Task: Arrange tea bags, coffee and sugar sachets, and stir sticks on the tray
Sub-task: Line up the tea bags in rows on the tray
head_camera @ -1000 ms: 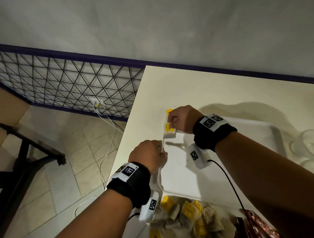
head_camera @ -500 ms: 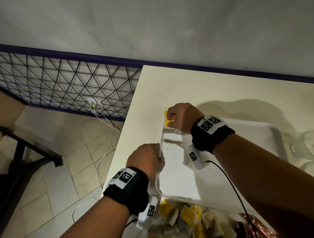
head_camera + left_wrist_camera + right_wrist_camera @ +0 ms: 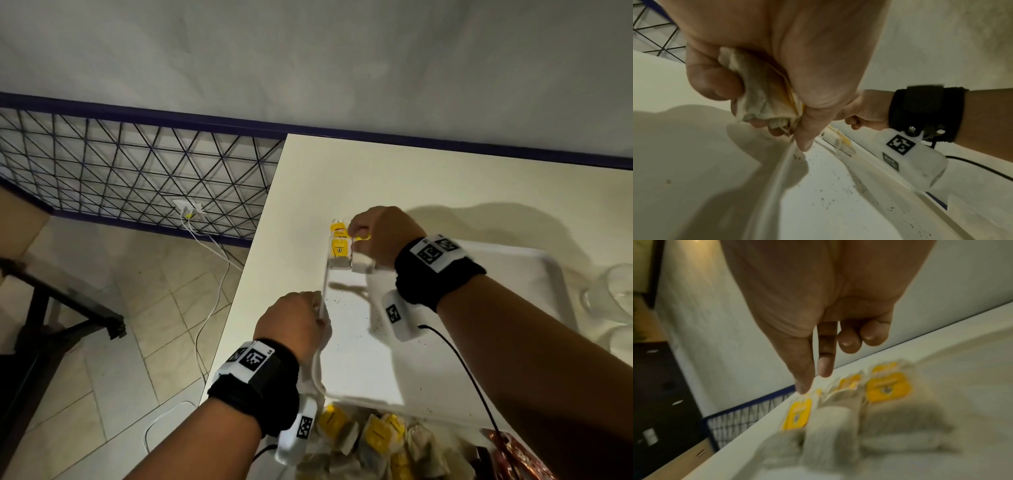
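A white tray (image 3: 376,377) lies on the pale table. Tea bags with yellow tags (image 3: 339,255) lie side by side in its far left corner, blurred in the right wrist view (image 3: 888,386). My right hand (image 3: 376,236) hovers over them. Its thumb and forefinger (image 3: 813,382) point straight down at the tags, the thumb tip touching one, and nothing shows between them. My left hand (image 3: 294,322) sits at the tray's left rim (image 3: 781,162). Its fist grips a crumpled bunch of tea bags (image 3: 760,97), thumb resting on the rim.
A loose pile of tea bags (image 3: 370,435) lies by the tray's near edge, with coppery sachets (image 3: 513,455) to its right. Clear glasses (image 3: 613,294) stand right of the tray. Dark tea specks dot the tray floor. The table's left edge drops to a tiled floor.
My right hand has set a tea bag down beside the one in the tray's corner, and its fingers have straightened. The left hand stays at the rim.
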